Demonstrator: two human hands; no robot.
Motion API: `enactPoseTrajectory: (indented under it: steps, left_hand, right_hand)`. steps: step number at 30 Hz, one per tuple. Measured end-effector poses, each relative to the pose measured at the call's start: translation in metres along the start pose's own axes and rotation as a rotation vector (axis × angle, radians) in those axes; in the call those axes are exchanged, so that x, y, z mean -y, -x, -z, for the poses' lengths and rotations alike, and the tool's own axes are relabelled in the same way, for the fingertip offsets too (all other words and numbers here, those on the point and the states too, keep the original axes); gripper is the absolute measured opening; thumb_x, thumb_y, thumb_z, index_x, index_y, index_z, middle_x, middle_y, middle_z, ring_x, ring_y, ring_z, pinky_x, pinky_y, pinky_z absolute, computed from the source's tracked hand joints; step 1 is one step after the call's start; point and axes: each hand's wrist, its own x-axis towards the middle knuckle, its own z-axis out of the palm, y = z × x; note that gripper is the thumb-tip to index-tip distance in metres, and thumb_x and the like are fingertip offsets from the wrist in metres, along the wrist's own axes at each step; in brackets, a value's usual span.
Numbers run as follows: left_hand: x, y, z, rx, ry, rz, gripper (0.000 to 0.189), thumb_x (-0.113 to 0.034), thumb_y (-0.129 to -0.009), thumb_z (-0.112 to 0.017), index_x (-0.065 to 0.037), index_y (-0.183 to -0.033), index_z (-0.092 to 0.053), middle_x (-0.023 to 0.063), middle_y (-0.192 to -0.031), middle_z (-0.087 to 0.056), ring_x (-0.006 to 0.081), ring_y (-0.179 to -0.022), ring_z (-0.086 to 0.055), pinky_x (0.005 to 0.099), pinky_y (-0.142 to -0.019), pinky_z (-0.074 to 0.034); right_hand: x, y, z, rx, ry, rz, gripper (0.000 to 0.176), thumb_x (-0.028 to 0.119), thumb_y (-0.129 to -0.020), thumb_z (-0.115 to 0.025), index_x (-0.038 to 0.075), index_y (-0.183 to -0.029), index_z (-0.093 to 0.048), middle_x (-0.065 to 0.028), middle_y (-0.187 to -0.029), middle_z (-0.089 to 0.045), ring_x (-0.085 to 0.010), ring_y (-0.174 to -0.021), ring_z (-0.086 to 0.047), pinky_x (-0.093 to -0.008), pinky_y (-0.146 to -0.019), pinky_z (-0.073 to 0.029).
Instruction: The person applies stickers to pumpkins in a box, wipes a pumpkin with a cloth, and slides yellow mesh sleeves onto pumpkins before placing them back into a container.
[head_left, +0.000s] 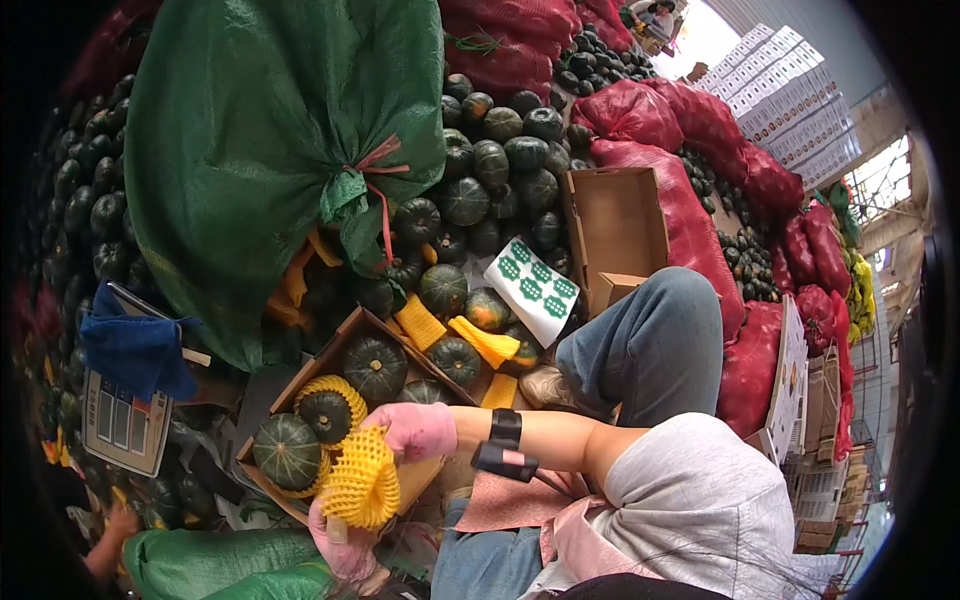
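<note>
A yellow foam net sleeve (362,480) is held between my two pink-gloved hands, over the near side of an open cardboard box (415,482). My right hand (412,430) grips its upper edge, fingers closed. Lower down, my left hand (343,540) is closed on the sleeve's bottom end. Whether anything is inside the sleeve is hidden. In the box sit dark green pumpkins: one bare (374,368), one small in a yellow net (325,416), and one paler, striped (285,452) at the left corner, partly over yellow netting.
A sheet of green stickers (532,290) lies beside an empty cardboard box (618,225). Loose pumpkins (465,200) are heaped behind. A large green sack (270,150), red mesh sacks (690,230) and a scale (125,420) under a blue cloth stand around. Another person's hand (122,522) shows lower left.
</note>
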Motion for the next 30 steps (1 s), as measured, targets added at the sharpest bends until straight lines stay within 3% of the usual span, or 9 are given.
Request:
enactPoseTrajectory:
  steps: [3,7,9,14,18,20,22,25,30]
  left_hand:
    - [0.004,0.0,-0.024,-0.153,-0.154,-0.068,0.045,-0.026,-0.08,-0.072,0.001,-0.112,-0.054,0.0094,-0.106,-0.062,0.0208,-0.094,-0.061,0.0323,-0.084,-0.049]
    - [0.01,-0.003,-0.032,-0.163,-0.345,-0.173,0.03,-0.023,-0.08,-0.072,0.0,-0.098,-0.062,0.0071,-0.095,-0.064,0.0194,-0.089,-0.059,0.0308,-0.082,-0.046]
    - [0.009,-0.01,-0.045,-0.219,-0.683,-0.367,0.028,-0.021,-0.078,-0.072,-0.001,-0.094,-0.062,0.0079,-0.094,-0.064,0.0211,-0.089,-0.059,0.0331,-0.083,-0.046]
    - [0.005,-0.007,-0.039,-0.166,-1.044,-0.714,0.03,-0.026,-0.075,-0.074,0.0,-0.086,-0.062,0.0084,-0.09,-0.061,0.0228,-0.09,-0.057,0.0373,-0.087,-0.043]
    - [-0.018,0.007,-0.016,0.299,-0.446,0.218,0.054,-0.041,-0.076,-0.073,0.006,-0.101,-0.061,0.0084,-0.105,-0.059,0.0202,-0.098,-0.055,0.0335,-0.091,-0.04]
    - [-0.018,-0.002,0.002,0.645,-0.414,0.232,0.05,-0.035,-0.079,-0.072,0.007,-0.104,-0.061,0.0087,-0.106,-0.061,0.0186,-0.1,-0.057,0.0316,-0.086,-0.043]
    - [-0.023,0.008,-0.016,0.146,-0.381,0.259,0.04,-0.029,-0.082,-0.067,0.004,-0.103,-0.062,0.0101,-0.105,-0.063,0.0219,-0.094,-0.061,0.0345,-0.086,-0.047]
    - [0.003,0.018,-0.011,-0.175,0.245,0.066,0.034,-0.027,-0.092,-0.051,0.002,-0.108,-0.056,0.0131,-0.101,-0.062,0.0248,-0.09,-0.061,0.0367,-0.085,-0.049]
    - [0.003,0.011,0.009,0.429,-0.309,0.418,0.029,-0.02,-0.092,-0.056,0.0,-0.113,-0.054,0.0039,-0.1,-0.06,0.0103,-0.094,-0.054,0.026,-0.084,-0.043]
  right_hand:
    - [0.023,-0.008,-0.015,0.113,-0.741,-0.767,0.031,-0.008,-0.061,-0.054,-0.002,-0.091,-0.062,0.0014,-0.08,-0.063,-0.0054,-0.071,-0.055,-0.0201,-0.06,-0.044]
    - [0.016,-0.005,-0.035,-0.035,-0.513,-0.81,0.033,-0.004,-0.063,-0.056,0.0,-0.096,-0.061,-0.0016,-0.084,-0.063,-0.0114,-0.076,-0.057,-0.0234,-0.065,-0.046]
    - [0.022,-0.009,-0.044,-0.39,-0.047,-0.414,0.036,0.002,-0.068,-0.057,0.002,-0.104,-0.058,-0.0081,-0.096,-0.062,-0.0194,-0.089,-0.058,-0.0286,-0.078,-0.047]
    - [0.007,0.001,-0.038,-0.145,-0.046,-0.498,0.033,0.004,-0.069,-0.055,0.0,-0.101,-0.056,-0.0099,-0.098,-0.058,-0.0209,-0.097,-0.055,-0.0326,-0.085,-0.044]
    - [0.015,-0.001,-0.019,0.019,0.388,-0.289,0.018,0.008,-0.069,-0.058,0.0,-0.086,-0.056,-0.0052,-0.091,-0.058,-0.0167,-0.087,-0.053,-0.0322,-0.069,-0.043]
    - [0.025,0.001,-0.007,0.268,-0.252,-0.64,0.024,0.008,-0.07,-0.059,0.0,-0.092,-0.058,-0.0044,-0.097,-0.06,-0.0134,-0.092,-0.052,-0.0313,-0.071,-0.044]
    - [0.051,0.006,-0.003,0.174,-0.846,-0.956,0.031,0.008,-0.077,-0.061,-0.001,-0.107,-0.058,-0.002,-0.102,-0.062,-0.0095,-0.094,-0.055,-0.0277,-0.08,-0.047]
    - [0.055,0.011,-0.006,0.748,-0.162,-0.934,0.039,0.026,-0.091,-0.059,-0.002,-0.118,-0.055,-0.009,-0.111,-0.061,-0.0131,-0.096,-0.056,-0.0275,-0.088,-0.045]
    - [0.053,0.028,0.026,-0.03,-0.624,-0.906,0.031,0.025,-0.094,-0.052,0.001,-0.114,-0.056,-0.0075,-0.092,-0.064,-0.0094,-0.084,-0.06,-0.025,-0.07,-0.049]
